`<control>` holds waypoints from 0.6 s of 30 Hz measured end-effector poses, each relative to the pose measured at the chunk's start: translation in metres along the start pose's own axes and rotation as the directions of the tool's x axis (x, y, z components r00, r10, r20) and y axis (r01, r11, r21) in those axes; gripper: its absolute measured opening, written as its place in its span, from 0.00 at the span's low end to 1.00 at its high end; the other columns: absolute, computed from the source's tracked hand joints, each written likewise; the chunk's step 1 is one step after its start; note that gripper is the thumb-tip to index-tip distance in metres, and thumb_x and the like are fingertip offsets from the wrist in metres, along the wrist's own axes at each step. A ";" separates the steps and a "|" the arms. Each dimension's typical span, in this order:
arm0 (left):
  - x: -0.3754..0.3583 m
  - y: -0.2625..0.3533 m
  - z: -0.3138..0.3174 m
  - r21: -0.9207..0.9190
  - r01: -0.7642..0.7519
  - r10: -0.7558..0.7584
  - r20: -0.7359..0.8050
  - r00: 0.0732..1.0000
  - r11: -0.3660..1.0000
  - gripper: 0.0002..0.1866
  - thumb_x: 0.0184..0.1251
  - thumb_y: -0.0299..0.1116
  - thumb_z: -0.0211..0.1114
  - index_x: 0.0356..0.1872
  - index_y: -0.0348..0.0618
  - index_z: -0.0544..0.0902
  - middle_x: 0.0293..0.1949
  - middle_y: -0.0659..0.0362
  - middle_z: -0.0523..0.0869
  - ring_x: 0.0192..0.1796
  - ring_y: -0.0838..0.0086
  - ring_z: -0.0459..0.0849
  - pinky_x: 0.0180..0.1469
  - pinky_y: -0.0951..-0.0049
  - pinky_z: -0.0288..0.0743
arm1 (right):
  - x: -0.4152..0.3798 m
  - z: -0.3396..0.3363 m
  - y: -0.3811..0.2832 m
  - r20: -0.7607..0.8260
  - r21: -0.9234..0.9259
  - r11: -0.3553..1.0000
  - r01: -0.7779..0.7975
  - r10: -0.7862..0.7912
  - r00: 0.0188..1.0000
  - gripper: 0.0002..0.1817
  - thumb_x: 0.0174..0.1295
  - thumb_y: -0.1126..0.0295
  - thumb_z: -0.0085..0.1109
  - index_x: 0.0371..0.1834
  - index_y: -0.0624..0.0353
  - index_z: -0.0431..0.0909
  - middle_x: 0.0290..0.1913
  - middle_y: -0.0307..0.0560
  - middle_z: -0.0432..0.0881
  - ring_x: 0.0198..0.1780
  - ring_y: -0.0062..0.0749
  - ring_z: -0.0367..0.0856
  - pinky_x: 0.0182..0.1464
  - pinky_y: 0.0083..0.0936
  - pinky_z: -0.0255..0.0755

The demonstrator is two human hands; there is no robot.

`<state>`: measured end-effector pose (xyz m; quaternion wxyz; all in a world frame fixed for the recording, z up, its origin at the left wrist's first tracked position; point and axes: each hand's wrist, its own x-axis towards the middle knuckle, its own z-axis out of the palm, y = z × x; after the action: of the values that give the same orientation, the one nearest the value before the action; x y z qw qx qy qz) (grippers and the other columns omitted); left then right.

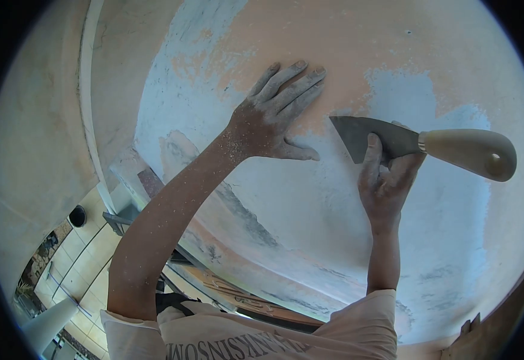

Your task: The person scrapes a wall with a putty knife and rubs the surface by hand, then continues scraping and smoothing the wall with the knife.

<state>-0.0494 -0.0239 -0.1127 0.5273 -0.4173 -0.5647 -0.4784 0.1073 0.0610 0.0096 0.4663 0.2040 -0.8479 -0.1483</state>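
My left hand (280, 111) lies flat with fingers spread against the wall (310, 204), its skin coated in pale dust. The surface under it is patchy, part peach paint and part whitish-blue. To the right, my right hand (388, 174) grips a putty knife (382, 137) by its metal blade, thumb on the near face and fingers behind. The blade's wide edge points left, toward my left hand, while the pale handle (472, 153) with its hanging hole sticks out to the right.
Dark scuffs (247, 216) mark the lower wall. A pale vertical strip (88, 90) runs along the left. Far below at lower left are floor tiles (85, 252), a dark bucket (78, 216) and a white column (49, 324). A wooden board with lettering (238, 294) lies beneath me.
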 end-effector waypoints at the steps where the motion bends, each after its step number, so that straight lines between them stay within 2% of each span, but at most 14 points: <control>1: 0.000 0.001 0.000 0.000 -0.004 0.004 -0.004 1.000 1.000 0.56 0.33 0.74 0.64 0.62 0.44 0.67 0.64 0.55 0.68 0.68 0.58 0.62 0.68 0.46 0.55 | 0.001 -0.002 0.001 0.018 0.128 0.989 -0.072 0.070 0.997 0.32 0.59 0.80 0.54 0.61 0.72 0.46 0.40 0.66 0.75 0.37 0.49 0.82 0.39 0.30 0.75; 2: 0.001 -0.001 -0.001 0.004 -0.006 0.006 -0.007 1.000 1.000 0.56 0.33 0.74 0.65 0.62 0.44 0.67 0.64 0.55 0.68 0.68 0.58 0.62 0.68 0.46 0.55 | 0.010 -0.015 0.006 0.050 0.123 0.970 -0.208 0.203 0.978 0.31 0.59 0.80 0.54 0.61 0.71 0.46 0.39 0.66 0.76 0.37 0.47 0.82 0.40 0.30 0.75; 3: 0.001 -0.002 -0.002 -0.004 -0.007 0.007 -0.004 1.000 1.000 0.56 0.33 0.74 0.65 0.62 0.44 0.67 0.64 0.55 0.68 0.68 0.57 0.62 0.68 0.46 0.55 | 0.020 -0.023 0.003 -0.027 0.224 0.901 -0.371 0.387 0.922 0.31 0.59 0.79 0.55 0.60 0.72 0.47 0.39 0.66 0.76 0.37 0.47 0.81 0.40 0.30 0.75; 5: 0.001 -0.001 -0.002 -0.021 0.004 -0.004 0.002 1.000 1.000 0.56 0.34 0.74 0.65 0.62 0.43 0.67 0.64 0.55 0.68 0.67 0.57 0.62 0.68 0.46 0.55 | 0.013 -0.016 0.002 -0.132 0.331 0.847 -0.415 0.477 0.869 0.28 0.60 0.80 0.54 0.58 0.72 0.49 0.39 0.63 0.77 0.36 0.43 0.82 0.39 0.26 0.76; 6: 0.000 0.000 -0.002 -0.022 0.005 -0.005 -0.002 1.000 1.000 0.55 0.34 0.74 0.65 0.62 0.43 0.67 0.64 0.55 0.68 0.67 0.57 0.63 0.68 0.46 0.55 | -0.001 -0.004 0.004 -0.081 -0.065 0.995 -0.079 0.073 0.994 0.22 0.62 0.82 0.49 0.56 0.72 0.51 0.38 0.59 0.78 0.33 0.37 0.82 0.35 0.21 0.79; 7: 0.000 0.000 -0.002 -0.022 0.002 -0.002 -0.003 1.000 1.000 0.55 0.34 0.74 0.65 0.62 0.43 0.67 0.64 0.55 0.68 0.67 0.57 0.63 0.68 0.47 0.55 | -0.007 -0.001 0.006 -0.028 -0.101 0.995 -0.004 0.001 1.000 0.22 0.62 0.82 0.49 0.56 0.72 0.51 0.39 0.59 0.77 0.35 0.36 0.82 0.36 0.21 0.78; 9: 0.002 -0.003 -0.003 -0.014 -0.010 0.010 -0.010 1.000 1.000 0.55 0.34 0.73 0.65 0.62 0.43 0.67 0.64 0.55 0.68 0.67 0.57 0.63 0.68 0.47 0.55 | -0.001 -0.009 0.003 -0.059 0.104 0.963 -0.250 0.256 0.965 0.24 0.61 0.81 0.52 0.56 0.73 0.51 0.42 0.62 0.75 0.42 0.42 0.80 0.40 0.26 0.75; 10: 0.002 -0.003 -0.002 -0.014 -0.012 0.012 -0.011 1.000 1.000 0.55 0.34 0.73 0.66 0.62 0.43 0.67 0.64 0.55 0.68 0.67 0.57 0.63 0.68 0.47 0.55 | 0.007 -0.021 0.002 -0.053 0.343 0.783 -0.518 0.567 0.822 0.26 0.60 0.79 0.54 0.57 0.73 0.52 0.44 0.65 0.74 0.47 0.47 0.78 0.45 0.32 0.72; 12: -0.001 0.000 -0.002 -0.017 0.002 -0.002 -0.009 1.000 1.000 0.55 0.34 0.73 0.66 0.62 0.43 0.67 0.64 0.55 0.68 0.67 0.57 0.63 0.68 0.47 0.55 | -0.002 -0.019 0.006 -0.056 0.236 0.876 -0.420 0.443 0.895 0.27 0.59 0.78 0.56 0.56 0.72 0.52 0.46 0.62 0.72 0.47 0.45 0.76 0.46 0.31 0.71; 13: 0.000 0.000 -0.003 -0.017 0.003 -0.003 -0.008 1.000 1.000 0.56 0.33 0.73 0.66 0.62 0.43 0.67 0.64 0.55 0.68 0.67 0.57 0.62 0.68 0.47 0.55 | -0.017 -0.005 0.005 -0.037 0.095 0.966 -0.241 0.246 0.969 0.28 0.60 0.78 0.56 0.58 0.72 0.51 0.47 0.59 0.71 0.46 0.39 0.76 0.46 0.27 0.72; 15: 0.001 0.000 -0.002 -0.022 -0.005 0.005 -0.009 1.000 1.000 0.56 0.33 0.74 0.66 0.62 0.43 0.67 0.64 0.55 0.68 0.68 0.57 0.62 0.68 0.47 0.55 | -0.010 -0.015 0.000 0.158 -0.180 0.981 0.067 -0.038 0.987 0.28 0.62 0.77 0.55 0.59 0.71 0.51 0.49 0.56 0.69 0.46 0.33 0.74 0.47 0.23 0.72; 16: 0.001 -0.001 -0.001 -0.022 -0.011 0.011 -0.013 1.000 1.000 0.56 0.33 0.74 0.66 0.62 0.43 0.67 0.64 0.55 0.68 0.68 0.57 0.62 0.68 0.47 0.55 | -0.006 -0.019 0.004 0.063 0.023 0.970 -0.242 0.240 0.969 0.29 0.61 0.77 0.55 0.61 0.71 0.50 0.50 0.58 0.68 0.49 0.35 0.72 0.50 0.26 0.69; 17: 0.001 -0.001 -0.001 -0.025 -0.010 0.009 -0.016 1.000 1.000 0.56 0.33 0.74 0.66 0.62 0.43 0.67 0.64 0.55 0.68 0.68 0.57 0.62 0.68 0.46 0.55 | -0.003 -0.023 0.007 -0.038 0.283 0.837 -0.468 0.497 0.867 0.31 0.61 0.77 0.56 0.62 0.71 0.48 0.50 0.59 0.68 0.51 0.37 0.71 0.53 0.29 0.67; 18: -0.001 0.000 -0.001 -0.019 -0.004 0.004 -0.014 1.000 1.000 0.56 0.33 0.74 0.66 0.62 0.44 0.67 0.64 0.55 0.68 0.68 0.57 0.62 0.68 0.47 0.55 | -0.007 -0.020 0.009 -0.089 0.245 0.882 -0.402 0.434 0.897 0.30 0.61 0.77 0.56 0.61 0.70 0.49 0.49 0.59 0.69 0.50 0.36 0.72 0.51 0.27 0.69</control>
<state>-0.0496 -0.0245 -0.1135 0.5283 -0.4200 -0.5557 -0.4855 0.1256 0.0710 0.0183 0.5205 0.0764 -0.8479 0.0655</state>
